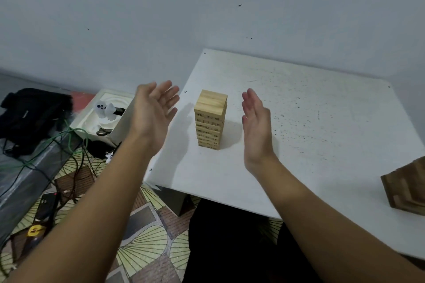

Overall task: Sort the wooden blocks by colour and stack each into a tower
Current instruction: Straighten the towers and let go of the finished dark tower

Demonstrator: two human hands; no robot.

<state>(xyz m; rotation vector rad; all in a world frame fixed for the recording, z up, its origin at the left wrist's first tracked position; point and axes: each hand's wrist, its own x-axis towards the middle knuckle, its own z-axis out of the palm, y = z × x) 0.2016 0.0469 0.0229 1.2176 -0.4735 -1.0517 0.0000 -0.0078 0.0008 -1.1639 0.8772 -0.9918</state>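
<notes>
Forearms reached forward from the lower edge over a white table (322,135). Left hand (153,110) and right hand (256,119) were raised on either side of a light wooden tower (210,119), fingers straight and spread, holding nothing, clear of it. The tower stood upright near the table's left side. A darker block stack (407,186), cut off, possibly leaning, sat at the right edge.

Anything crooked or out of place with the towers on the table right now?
Nothing serious. The light tower stands upright between the open left hand and right hand, neither touching it. Its upper blocks sit slightly offset. The dark tower is cut off at the right edge.
</notes>
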